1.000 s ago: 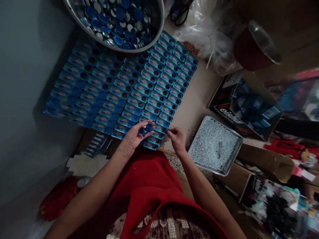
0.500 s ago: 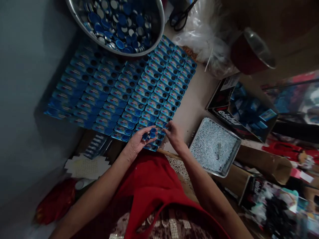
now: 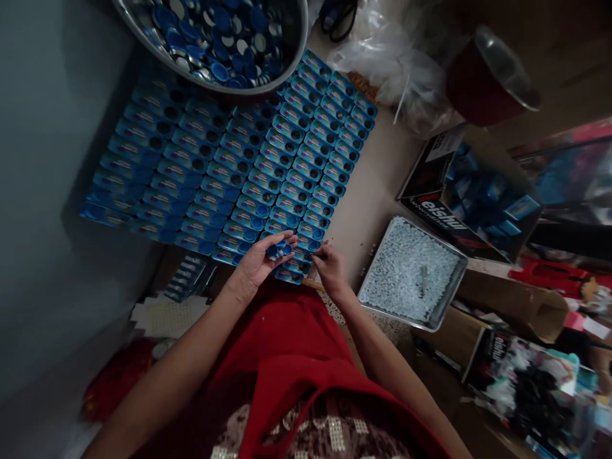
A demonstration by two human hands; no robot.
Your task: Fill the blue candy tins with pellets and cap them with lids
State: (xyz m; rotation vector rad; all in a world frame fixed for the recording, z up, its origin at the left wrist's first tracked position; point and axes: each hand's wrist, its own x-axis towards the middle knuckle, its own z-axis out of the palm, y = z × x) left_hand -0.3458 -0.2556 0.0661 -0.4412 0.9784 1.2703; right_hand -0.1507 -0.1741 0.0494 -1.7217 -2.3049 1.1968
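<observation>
Several blue caps [image 3: 280, 249] rest in the palm of my left hand [image 3: 261, 258], whose fingers curl round them above the near edge of the blue packs. To its right, my right hand [image 3: 329, 268] has thumb and fingertips pinched at the packs' near right edge; whatever lies between the fingertips is too small to make out. Rows of blue packs [image 3: 268, 166] with round openings cover the table, and some near ones have blue caps in their openings. A metal bowl [image 3: 305, 38] full of blue and silver caps stands over the far packs.
Right of my right hand lies a metal tray [image 3: 447, 306] of pale pellets with a small metal piece. Behind it stand a black carton [image 3: 430, 207] of blue packs, plastic bags [image 3: 373, 57] and a red bowl [image 3: 478, 83]. A wall is at the left.
The view has shifted slightly. My right hand has drawn back a little towards me, off the pack it was touching. My left hand's fingers have closed somewhat over the caps.
</observation>
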